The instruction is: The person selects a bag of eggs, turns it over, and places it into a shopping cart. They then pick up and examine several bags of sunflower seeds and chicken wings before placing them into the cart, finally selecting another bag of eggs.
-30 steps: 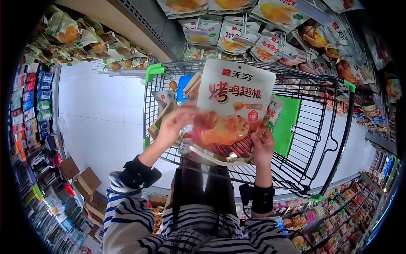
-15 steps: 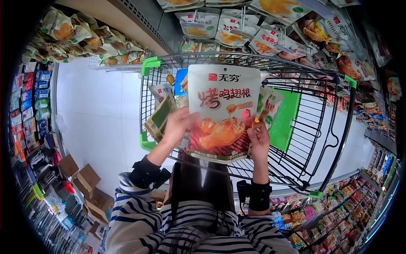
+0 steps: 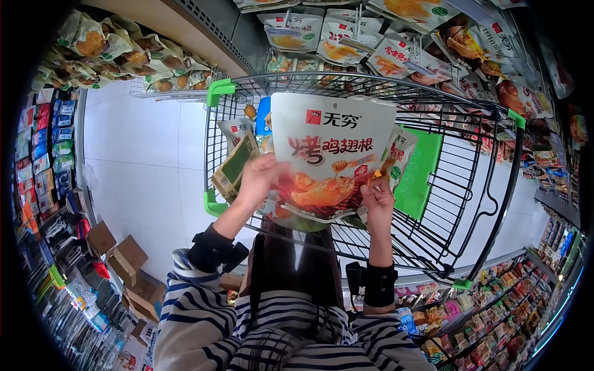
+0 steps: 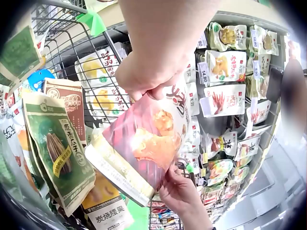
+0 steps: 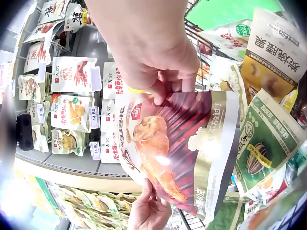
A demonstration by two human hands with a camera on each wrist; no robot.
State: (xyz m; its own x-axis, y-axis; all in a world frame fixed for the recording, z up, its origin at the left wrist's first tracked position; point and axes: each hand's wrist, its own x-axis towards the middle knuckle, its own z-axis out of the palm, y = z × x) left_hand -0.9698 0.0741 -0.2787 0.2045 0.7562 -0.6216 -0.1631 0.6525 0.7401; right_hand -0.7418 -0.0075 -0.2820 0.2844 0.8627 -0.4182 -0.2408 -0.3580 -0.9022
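Observation:
Both hands hold a white and dark-red snack pouch [image 3: 325, 145] with a picture of roast chicken on its front, over a wire shopping cart [image 3: 458, 185]. My left hand [image 3: 255, 180] pinches its left edge with thumb and fingers. On the opposite edge my right hand [image 3: 378, 196] pinches it, thumb on the front. The left wrist view shows the pouch [image 4: 148, 139] tilted, its bottom fold toward the lower left. Inside the cart, close by, stand a green sunflower-seed pouch [image 4: 57, 148] and a yellow and white cashew pouch [image 5: 273, 57].
Hanging snack pouches [image 3: 346, 43] fill the rack beyond the cart. Bagged goods [image 3: 117, 52] lie on a shelf at the upper left. Cardboard boxes [image 3: 127, 260] stand on the left, and packed shelves [image 3: 489, 315] run along the lower right.
The pouch has shifted left and lower, then its bottom edge has risen a little. My left hand, blurred at its side earlier, now grips the left edge. The right hand has stayed on its edge.

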